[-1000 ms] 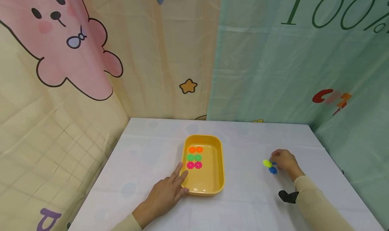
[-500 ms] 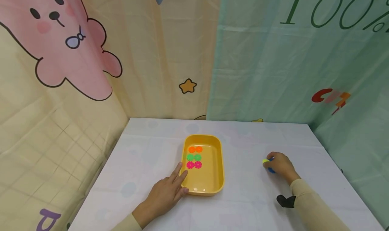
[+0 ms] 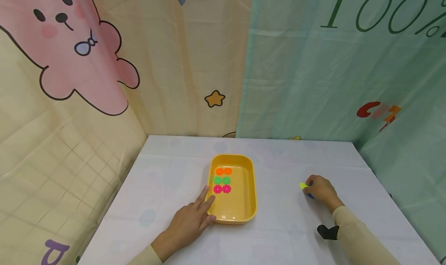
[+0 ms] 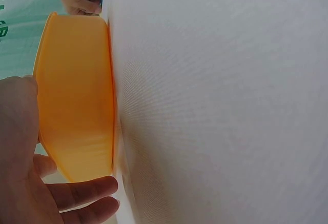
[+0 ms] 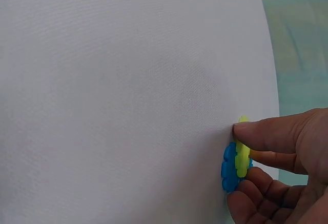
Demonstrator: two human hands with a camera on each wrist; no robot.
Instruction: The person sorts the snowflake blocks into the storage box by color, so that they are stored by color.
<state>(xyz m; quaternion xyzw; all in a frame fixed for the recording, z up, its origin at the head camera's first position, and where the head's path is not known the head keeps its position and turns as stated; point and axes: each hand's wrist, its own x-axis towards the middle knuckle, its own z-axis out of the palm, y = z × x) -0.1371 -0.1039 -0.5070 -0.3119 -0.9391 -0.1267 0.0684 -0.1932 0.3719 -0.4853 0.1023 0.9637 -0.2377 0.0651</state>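
My left hand (image 3: 188,223) rests on the left side of a yellow tray (image 3: 240,203), its fingers extended over the rim in the head view. In the left wrist view those fingers (image 4: 84,193) lie beside the tray's wall. On the right, my right hand (image 3: 321,189) pinches a yellow flower-shaped plastic disc (image 5: 242,160) between thumb and fingers. Blue flower-shaped plastic (image 5: 229,168) stands against the yellow disc, partly behind it. Whether the fingers grip the blue too is hidden. Inside the tray, orange discs (image 3: 223,171), green discs (image 3: 222,180) and pink discs (image 3: 222,189) form pairs along the left.
The tray stands mid-table on a white cloth (image 3: 278,234). A black strap end (image 3: 327,232) hangs off the right sleeve. Printed curtains (image 3: 296,83) enclose the table's back and sides.
My right hand has come down and slightly left over the yellow and blue discs, covering most of them, and now pinches the yellow one. The left hand and tray have not moved.
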